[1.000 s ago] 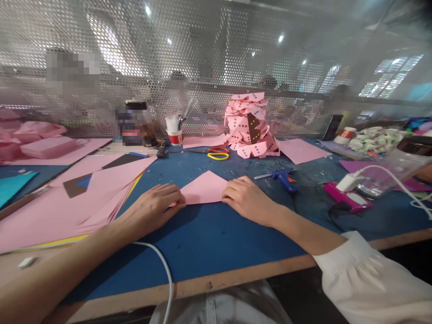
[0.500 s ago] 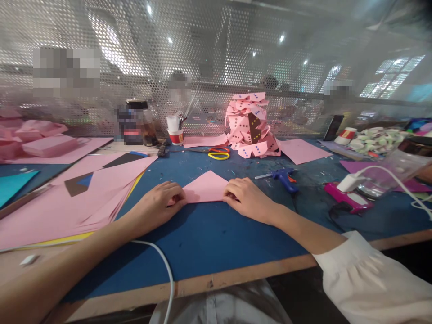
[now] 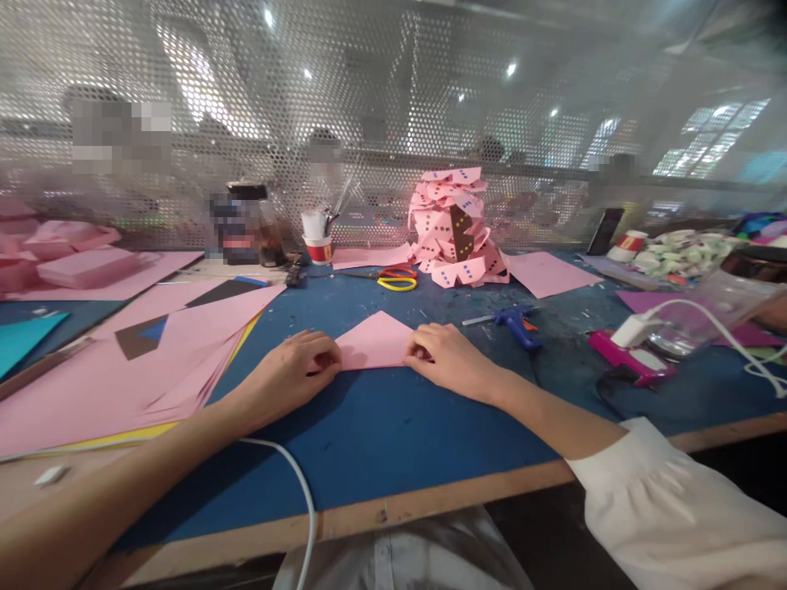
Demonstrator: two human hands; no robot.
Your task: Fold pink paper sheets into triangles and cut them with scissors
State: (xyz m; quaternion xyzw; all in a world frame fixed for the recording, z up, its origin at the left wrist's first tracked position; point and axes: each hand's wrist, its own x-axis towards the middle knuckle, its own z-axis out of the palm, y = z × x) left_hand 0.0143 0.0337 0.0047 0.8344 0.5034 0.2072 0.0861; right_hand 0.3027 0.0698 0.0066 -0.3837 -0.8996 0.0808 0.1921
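A pink sheet of paper [image 3: 376, 346], folded into a triangle with its peak pointing away from me, lies flat on the blue table mat [image 3: 393, 434]. My left hand [image 3: 306, 365] is closed on its left corner, the fingers curled and pinching the edge. At the opposite corner, my right hand [image 3: 443, 360] pinches the paper in the same way, its thumb near the front fold. Both corners are hidden under my fingers. Beyond the paper lie scissors [image 3: 397, 280] with red and yellow handles. A blue glue gun [image 3: 516, 325] rests to the right of my right hand.
Pink sheets [image 3: 178, 369] are stacked at left, near folded pink boxes [image 3: 89, 264]. A dotted pink paper stack [image 3: 455, 229] stands behind. At right are a magenta power strip [image 3: 636, 360] and a clear jar [image 3: 701, 315]. A white cable [image 3: 304, 483] crosses the front edge.
Both hands stay at the paper's corners, with only a very slight shift of the left fingers inward. The folded paper keeps its shape and place.
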